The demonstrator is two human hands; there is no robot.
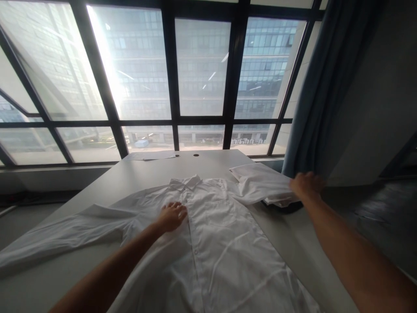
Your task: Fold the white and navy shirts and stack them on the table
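Observation:
A white button-up shirt point(224, 226) lies spread front up, its collar point(185, 183) toward the window and its body toward me. My left hand point(172, 216) rests on the chest beside the button placket, palm down, with the fingers slightly bent and apart. Out to the right, my right hand point(306, 184) has its fingers closed around the end of the shirt's sleeve point(260, 180), which stretches from the shoulder to it. The other sleeve point(71, 226) reaches across the table to the left edge of the view, wrinkled.
Beneath the shirt is a white table point(208, 165) with two round holes at its far end. White sheets point(151, 155) lie at its far left corner. Something dark point(286, 208) shows under the right sleeve. A blue curtain point(309, 108) hangs at right, beside large black-framed windows point(202, 65).

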